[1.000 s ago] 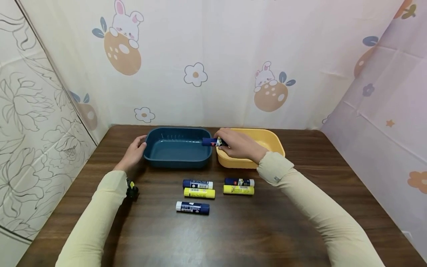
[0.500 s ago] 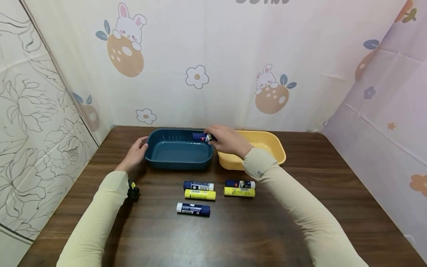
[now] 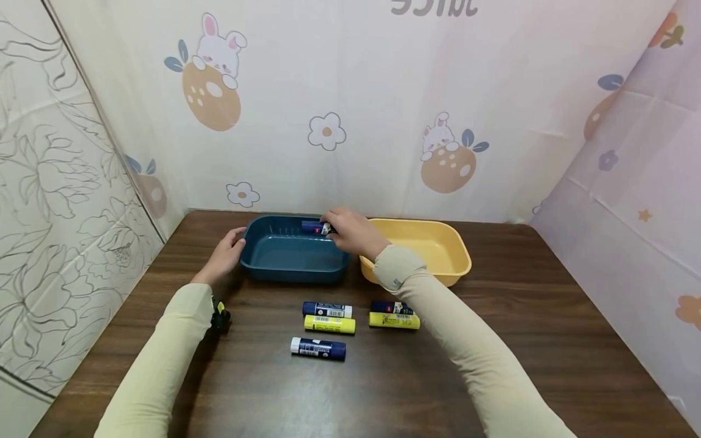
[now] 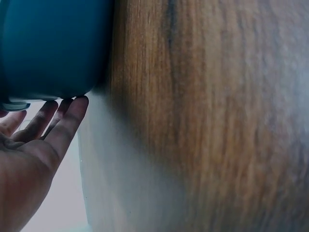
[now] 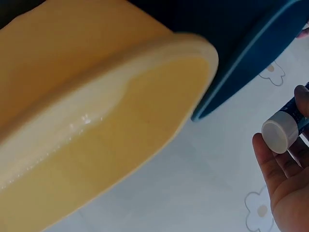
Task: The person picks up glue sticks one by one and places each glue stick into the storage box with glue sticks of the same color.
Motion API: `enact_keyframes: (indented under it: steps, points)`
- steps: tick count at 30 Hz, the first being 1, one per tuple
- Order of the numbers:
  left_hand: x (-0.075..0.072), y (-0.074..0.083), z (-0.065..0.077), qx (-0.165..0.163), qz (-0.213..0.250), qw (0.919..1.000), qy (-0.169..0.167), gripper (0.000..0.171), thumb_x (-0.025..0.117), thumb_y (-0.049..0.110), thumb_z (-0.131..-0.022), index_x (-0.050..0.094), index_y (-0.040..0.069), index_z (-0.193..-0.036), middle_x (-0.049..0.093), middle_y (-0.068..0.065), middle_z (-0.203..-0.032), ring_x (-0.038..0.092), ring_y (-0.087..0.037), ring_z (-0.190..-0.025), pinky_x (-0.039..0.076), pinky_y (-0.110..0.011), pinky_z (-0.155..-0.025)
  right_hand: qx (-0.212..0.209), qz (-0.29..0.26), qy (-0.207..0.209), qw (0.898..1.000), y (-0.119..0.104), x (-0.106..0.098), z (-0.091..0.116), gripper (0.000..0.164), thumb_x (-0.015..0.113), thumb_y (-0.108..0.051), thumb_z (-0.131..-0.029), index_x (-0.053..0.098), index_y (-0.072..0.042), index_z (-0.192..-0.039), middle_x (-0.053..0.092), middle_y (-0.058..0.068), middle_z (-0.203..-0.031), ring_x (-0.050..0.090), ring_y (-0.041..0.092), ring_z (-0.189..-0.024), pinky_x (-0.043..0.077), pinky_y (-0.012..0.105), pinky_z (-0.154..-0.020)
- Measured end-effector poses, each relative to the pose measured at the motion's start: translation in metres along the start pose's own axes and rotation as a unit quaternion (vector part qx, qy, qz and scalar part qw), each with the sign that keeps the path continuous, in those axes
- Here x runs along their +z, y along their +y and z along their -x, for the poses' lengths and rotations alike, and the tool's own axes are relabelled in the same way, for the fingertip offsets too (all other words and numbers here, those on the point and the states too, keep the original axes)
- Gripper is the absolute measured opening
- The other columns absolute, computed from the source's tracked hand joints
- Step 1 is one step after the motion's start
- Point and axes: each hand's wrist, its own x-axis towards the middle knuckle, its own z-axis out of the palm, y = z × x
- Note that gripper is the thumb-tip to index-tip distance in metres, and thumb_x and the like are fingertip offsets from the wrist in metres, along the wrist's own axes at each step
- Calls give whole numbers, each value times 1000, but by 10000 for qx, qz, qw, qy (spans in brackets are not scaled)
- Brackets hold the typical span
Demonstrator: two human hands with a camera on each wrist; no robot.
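My right hand [image 3: 353,234] pinches a dark-blue glue stick [image 3: 313,227] over the back right of the dark teal tray [image 3: 290,275]. The stick lies roughly level, and its pale end [image 5: 277,135] faces the right wrist camera. At the tray's left end, my left hand [image 3: 224,255] touches the outer wall with extended fingers [image 4: 67,123]. On the table in front of the trays lie a blue glue stick [image 3: 327,310] beside a yellow one [image 3: 330,324], and another blue one [image 3: 390,307] beside a yellow one [image 3: 394,320]. Nearer me is a further blue glue stick [image 3: 318,348].
A yellow tray [image 3: 438,246] stands just right of the teal tray, with my right forearm across its front left corner. A patterned curtain [image 3: 378,164] hangs behind the brown wooden table [image 3: 383,389]. A small black device [image 3: 221,318] is by my left wrist.
My right hand has carried the glue stick leftward, from the gap between the trays to over the teal tray. My left hand stays at the tray's left end. The head view has tilted slightly up.
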Motion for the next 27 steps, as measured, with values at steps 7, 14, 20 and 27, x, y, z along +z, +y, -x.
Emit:
enact_keyframes:
  steps: [7, 14, 20, 27]
  points:
    - [0, -2, -1, -2, 62, 10000, 54, 50, 25, 20, -105, 18, -3, -149, 30, -31, -144, 30, -43, -132, 28, -56, -104, 451, 90, -280, 9985, 0, 21, -16, 32, 62, -14, -92, 59, -8, -123, 59, 7, -115, 55, 19, -103, 47, 32, -88]
    - [1, -2, -1, -48, 54, 10000, 66, 50, 26, 20, -105, 19, -2, -149, 31, -31, -144, 31, -42, -132, 29, -55, -104, 809, 227, -557, 9949, 1, 43, -24, 31, 64, -18, -92, 60, -11, -122, 59, 6, -111, 55, 18, -100, 48, 32, -87]
    - [1, -1, -1, -143, 67, 9998, 101, 49, 27, 21, -106, 20, -1, -149, 31, -29, -145, 32, -41, -132, 29, -55, -105, 949, 260, -905, 9910, 0, 53, -26, 34, 65, -21, -92, 60, -13, -125, 59, 6, -112, 55, 18, -101, 47, 33, -88]
    - [2, 0, -1, -124, 124, 9997, 152, 48, 28, 19, -105, 21, -1, -149, 32, -29, -144, 33, -41, -131, 29, -54, -105, 1067, 254, -1084, 9880, 2, 63, -30, 36, 67, -21, -91, 61, -12, -125, 60, 6, -113, 56, 18, -100, 48, 34, -88]
